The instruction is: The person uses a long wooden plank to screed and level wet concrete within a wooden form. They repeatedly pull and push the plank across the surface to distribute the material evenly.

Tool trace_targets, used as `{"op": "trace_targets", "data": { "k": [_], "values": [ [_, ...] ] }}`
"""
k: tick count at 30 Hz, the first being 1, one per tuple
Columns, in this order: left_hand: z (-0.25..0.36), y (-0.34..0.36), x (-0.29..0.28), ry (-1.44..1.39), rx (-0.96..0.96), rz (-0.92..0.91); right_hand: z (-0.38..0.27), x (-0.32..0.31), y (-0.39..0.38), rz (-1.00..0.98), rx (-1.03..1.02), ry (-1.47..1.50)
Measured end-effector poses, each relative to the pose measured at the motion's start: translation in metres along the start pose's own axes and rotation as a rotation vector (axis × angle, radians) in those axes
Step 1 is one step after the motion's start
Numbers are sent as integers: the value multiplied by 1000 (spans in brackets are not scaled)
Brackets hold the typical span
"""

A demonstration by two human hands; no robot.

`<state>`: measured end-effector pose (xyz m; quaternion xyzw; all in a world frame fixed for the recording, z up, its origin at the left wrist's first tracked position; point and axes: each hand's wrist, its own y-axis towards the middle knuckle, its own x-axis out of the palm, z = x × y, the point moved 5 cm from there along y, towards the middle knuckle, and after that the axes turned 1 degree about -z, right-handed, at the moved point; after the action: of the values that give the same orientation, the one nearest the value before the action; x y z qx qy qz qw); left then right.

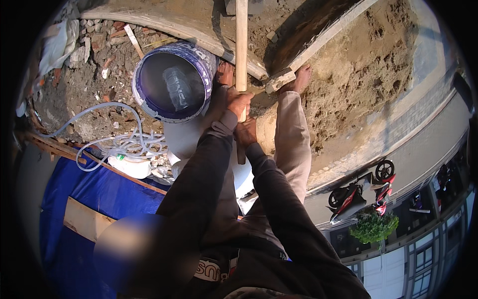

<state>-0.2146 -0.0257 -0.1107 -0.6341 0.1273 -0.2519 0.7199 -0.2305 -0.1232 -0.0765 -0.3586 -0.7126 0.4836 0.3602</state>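
Nearest, the right hand [246,132] closes around the lower part of a wooden handle [241,45], and the left hand [238,102] closes around it just above; each grip looks firmly wrapped, with nothing else in it. The handle runs from below the right hand, between the feet, to the upper edge, where I cannot make out its end. To work it well, I would keep both wrists firm, guide it with the upper hand, and mind the bare left foot [225,74] just beside it. Counting outward: two hands, one handle, two bare feet, the right foot [301,78] by one short wooden block [280,80]; one bucket [137,89] left of the handle, holding one clear plastic thing [177,89]; one coiled hose [124,144]; one blue tarp [114,187]; two long boards, one curved at left [149,21] and one straight at right [333,35]; farther off, what look like two motorbikes [343,199], one green bush [373,226] and one building [420,259].
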Motion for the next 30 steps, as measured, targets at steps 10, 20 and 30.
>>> {"op": "trace_targets", "data": {
  "k": [10, 20, 30],
  "values": [
    [-18, -52, 17, 1, 133, -47, -13, -6, -70, 130, 13, -148],
    [-1, 11, 40, -27, 63, -59, -43, -32, -3, 15, -48, -269],
    [-37, -21, 50, -179, -151, -39, -22, -46, -109, 224, 128, -232]
  ]
}}
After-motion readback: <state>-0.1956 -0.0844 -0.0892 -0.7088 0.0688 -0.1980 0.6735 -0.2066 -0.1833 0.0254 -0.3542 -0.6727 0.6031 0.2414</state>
